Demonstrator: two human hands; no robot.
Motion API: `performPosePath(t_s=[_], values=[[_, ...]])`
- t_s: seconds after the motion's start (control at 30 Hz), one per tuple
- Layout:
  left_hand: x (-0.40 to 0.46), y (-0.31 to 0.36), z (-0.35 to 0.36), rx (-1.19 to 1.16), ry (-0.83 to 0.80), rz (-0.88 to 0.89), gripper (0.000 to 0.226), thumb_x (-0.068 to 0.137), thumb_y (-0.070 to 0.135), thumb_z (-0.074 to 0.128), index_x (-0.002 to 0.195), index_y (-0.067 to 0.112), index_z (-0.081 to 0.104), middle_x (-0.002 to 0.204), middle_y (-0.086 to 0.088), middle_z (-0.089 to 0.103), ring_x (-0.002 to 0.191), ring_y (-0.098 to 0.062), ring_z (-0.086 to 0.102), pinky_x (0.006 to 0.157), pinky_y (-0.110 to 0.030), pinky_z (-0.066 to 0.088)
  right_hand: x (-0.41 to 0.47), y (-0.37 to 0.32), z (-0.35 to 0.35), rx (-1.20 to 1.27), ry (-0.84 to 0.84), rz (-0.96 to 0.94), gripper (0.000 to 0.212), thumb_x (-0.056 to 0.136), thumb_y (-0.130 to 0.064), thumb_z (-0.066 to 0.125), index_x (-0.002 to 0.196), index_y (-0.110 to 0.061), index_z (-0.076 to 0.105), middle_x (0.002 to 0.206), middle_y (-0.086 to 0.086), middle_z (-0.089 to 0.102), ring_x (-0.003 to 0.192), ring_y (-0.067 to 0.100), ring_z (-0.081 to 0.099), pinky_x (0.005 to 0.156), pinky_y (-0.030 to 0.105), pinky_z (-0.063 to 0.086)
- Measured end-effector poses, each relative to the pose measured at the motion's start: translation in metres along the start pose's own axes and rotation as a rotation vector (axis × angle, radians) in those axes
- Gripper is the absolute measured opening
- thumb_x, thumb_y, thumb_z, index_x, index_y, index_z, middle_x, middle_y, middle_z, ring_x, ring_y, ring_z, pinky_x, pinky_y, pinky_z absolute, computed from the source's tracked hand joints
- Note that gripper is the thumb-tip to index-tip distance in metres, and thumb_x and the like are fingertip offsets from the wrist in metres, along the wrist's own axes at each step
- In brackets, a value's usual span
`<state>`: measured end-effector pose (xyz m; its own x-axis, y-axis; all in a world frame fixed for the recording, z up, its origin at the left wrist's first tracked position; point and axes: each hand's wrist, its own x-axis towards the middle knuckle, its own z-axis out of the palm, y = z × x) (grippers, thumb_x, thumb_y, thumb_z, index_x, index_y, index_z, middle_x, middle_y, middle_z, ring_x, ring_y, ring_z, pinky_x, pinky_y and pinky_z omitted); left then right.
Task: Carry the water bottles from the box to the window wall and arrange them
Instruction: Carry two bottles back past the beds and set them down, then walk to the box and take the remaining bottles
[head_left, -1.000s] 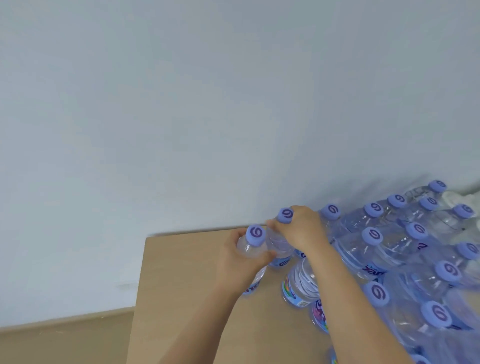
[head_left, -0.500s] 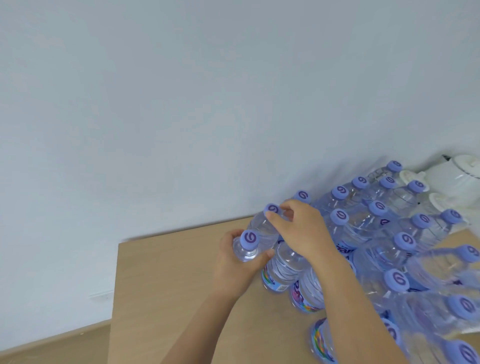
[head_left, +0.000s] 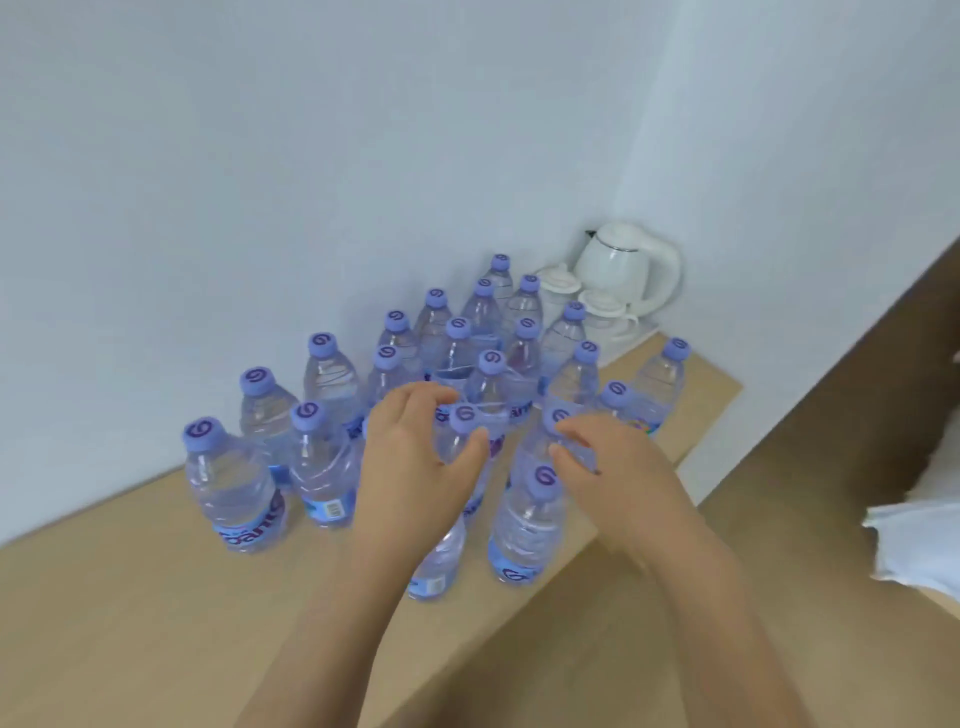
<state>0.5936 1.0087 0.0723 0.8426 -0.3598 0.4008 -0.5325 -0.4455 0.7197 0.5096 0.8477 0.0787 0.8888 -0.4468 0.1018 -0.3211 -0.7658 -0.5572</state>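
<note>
Plastic water bottle (head_left: 462, 467) sits between thumb and curled fingers of left hand (head_left: 415, 467); looks like a loose hold on its shoulder, contact partly hidden. Right hand (head_left: 608, 467) hovers just right of it, fingers relaxed, grasping nothing, fingertips near neighbouring bottle (head_left: 558, 431). Both bottles stand in the bottle cluster (head_left: 457, 374) on the wooden ledge (head_left: 130, 597) against the white wall (head_left: 311, 156), white kettle (head_left: 628, 270) and cups at far end. All bottles upright, long axis vertical, purple caps up. Judged: many already carried and arranged in rough rows, front ones uneven; box not in view, so remaining count unknown
</note>
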Motion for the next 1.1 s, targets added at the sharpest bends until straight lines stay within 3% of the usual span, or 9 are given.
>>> performPosePath(t_s=[0.13,0.23,0.33,0.43,0.53,0.77,1.0,1.1], values=[[-0.036,0.073,0.083,0.175,-0.238,0.212,0.039,0.079,0.021,0.071,0.113,0.003,0.063,0.115,-0.012,0.058,0.112,-0.03,0.051,0.095,-0.03,0.035,-0.06,0.098,-0.055,-0.111,0.037,0.18,0.031,0.092,-0.032,0.047,0.12,-0.023,0.058,0.121,-0.005,0.059,0.109,0.015,0.053,0.083,0.028,0.04],[-0.064,0.118,0.146,0.26,-0.43,0.294,0.047,0.087,0.037,0.058,0.127,0.014,0.052,0.123,-0.003,0.053,0.116,-0.023,0.047,0.096,-0.029,0.033,-0.11,0.172,-0.088,-0.127,0.049,0.345,0.033,0.093,-0.032,0.047,0.122,-0.02,0.056,0.123,-0.004,0.057,0.11,0.013,0.052,0.086,0.027,0.042],[-0.09,0.154,0.201,0.252,-0.587,0.34,0.046,0.089,0.041,0.052,0.128,0.018,0.047,0.125,0.0,0.049,0.113,-0.02,0.048,0.089,-0.029,0.037,-0.159,0.233,-0.114,-0.138,0.061,0.532,0.032,0.093,-0.029,0.047,0.116,-0.01,0.059,0.118,0.005,0.059,0.104,0.021,0.057,0.09,0.035,0.045],[-0.11,0.187,0.249,0.262,-0.686,0.4,0.045,0.089,0.044,0.051,0.128,0.023,0.044,0.125,0.007,0.046,0.104,-0.017,0.052,0.074,-0.025,0.034,-0.197,0.279,-0.132,-0.185,0.05,0.63,0.039,0.095,-0.033,0.045,0.13,-0.018,0.052,0.133,-0.001,0.052,0.118,0.018,0.051,0.095,0.028,0.038],[-0.117,0.216,0.294,0.257,-0.762,0.457,0.045,0.089,0.045,0.051,0.126,0.02,0.045,0.126,0.006,0.046,0.1,-0.017,0.054,0.079,-0.027,0.043,-0.215,0.316,-0.144,-0.2,0.053,0.668,0.039,0.095,-0.032,0.043,0.131,-0.019,0.049,0.135,-0.001,0.05,0.122,0.018,0.046,0.098,0.03,0.037],[-0.095,0.259,0.395,0.282,-0.925,0.534,0.044,0.089,0.046,0.051,0.123,0.019,0.046,0.12,0.004,0.049,0.102,-0.016,0.052,0.083,-0.03,0.043,-0.196,0.389,-0.169,-0.184,0.055,0.692,0.041,0.093,-0.027,0.042,0.133,-0.018,0.047,0.134,0.0,0.048,0.124,0.018,0.039,0.101,0.031,0.035],[-0.028,0.313,0.521,0.252,-1.001,0.562,0.043,0.09,0.045,0.052,0.126,0.022,0.045,0.119,0.005,0.05,0.108,-0.017,0.05,0.082,-0.029,0.04,-0.121,0.484,-0.223,-0.193,0.075,0.732,0.043,0.094,-0.024,0.041,0.136,-0.018,0.043,0.138,-0.003,0.044,0.127,0.016,0.036,0.099,0.026,0.033],[0.008,0.343,0.575,0.288,-1.013,0.605,0.044,0.091,0.045,0.05,0.128,0.021,0.043,0.118,0.004,0.049,0.104,-0.017,0.052,0.077,-0.027,0.034,-0.081,0.527,-0.255,-0.213,0.041,0.778,0.036,0.094,-0.024,0.04,0.127,-0.012,0.048,0.131,0.0,0.048,0.12,0.018,0.04,0.094,0.029,0.039]])
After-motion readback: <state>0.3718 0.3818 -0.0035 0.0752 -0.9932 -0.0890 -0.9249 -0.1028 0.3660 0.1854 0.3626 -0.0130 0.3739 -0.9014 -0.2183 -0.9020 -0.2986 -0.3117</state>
